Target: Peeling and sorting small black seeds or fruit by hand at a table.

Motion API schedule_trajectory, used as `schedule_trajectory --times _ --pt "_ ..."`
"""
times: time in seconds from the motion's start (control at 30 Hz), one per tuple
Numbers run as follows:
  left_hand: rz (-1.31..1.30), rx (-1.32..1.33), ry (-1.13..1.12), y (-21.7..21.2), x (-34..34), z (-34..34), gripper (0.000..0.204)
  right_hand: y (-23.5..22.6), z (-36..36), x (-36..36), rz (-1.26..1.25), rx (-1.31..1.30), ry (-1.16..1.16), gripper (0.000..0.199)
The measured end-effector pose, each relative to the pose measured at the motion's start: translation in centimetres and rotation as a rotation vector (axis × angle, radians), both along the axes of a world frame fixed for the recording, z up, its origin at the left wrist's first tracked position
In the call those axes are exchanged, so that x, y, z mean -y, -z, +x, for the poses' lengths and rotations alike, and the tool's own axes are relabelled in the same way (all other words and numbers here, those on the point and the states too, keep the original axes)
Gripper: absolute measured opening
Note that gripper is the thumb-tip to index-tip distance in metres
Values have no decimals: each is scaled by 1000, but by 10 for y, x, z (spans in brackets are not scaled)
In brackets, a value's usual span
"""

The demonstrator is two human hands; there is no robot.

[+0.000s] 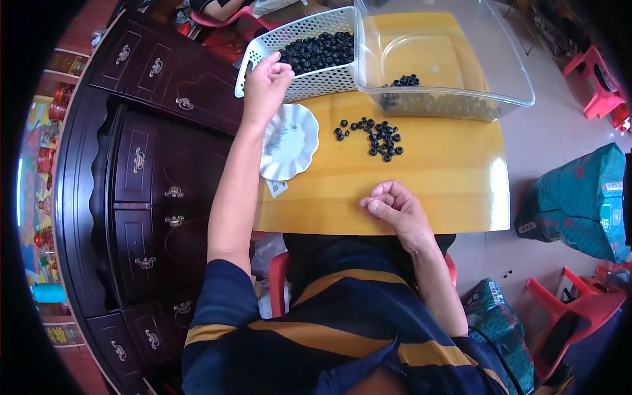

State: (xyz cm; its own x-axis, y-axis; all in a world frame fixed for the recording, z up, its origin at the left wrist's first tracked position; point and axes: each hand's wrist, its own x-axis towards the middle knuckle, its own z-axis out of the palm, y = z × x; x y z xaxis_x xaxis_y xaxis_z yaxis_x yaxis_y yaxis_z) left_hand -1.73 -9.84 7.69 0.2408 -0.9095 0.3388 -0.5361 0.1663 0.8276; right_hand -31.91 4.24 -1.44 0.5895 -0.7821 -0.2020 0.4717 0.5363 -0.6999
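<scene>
My left hand (266, 84) reaches far forward to the near rim of a white perforated basket (309, 82) filled with black beads (319, 51); its fingers are curled, and whether it holds beads is hidden. My right hand (393, 208) rests on the yellow table (434, 191) near the front edge, fingers closed in a loose fist, with nothing visible in it. A small loose pile of black beads (378, 137) lies on the table between the hands. A white scalloped dish (289, 141) with tiny grey bits sits just below my left hand.
A clear plastic bin (454, 66) stands at the back right with a few black beads inside. A dark wooden cabinet (151, 171) runs along the left. Red plastic stools (579, 316) and green sacks (579, 197) stand on the floor at right.
</scene>
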Motion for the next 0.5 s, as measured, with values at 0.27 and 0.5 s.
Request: schedule_trajectory --times 0.27,0.5 --pt "98 580 128 44 -83 -62 22 2 0 0 46 -5 25 11" --pt "5 871 147 70 -84 -67 24 7 0 2 10 -13 44 11"
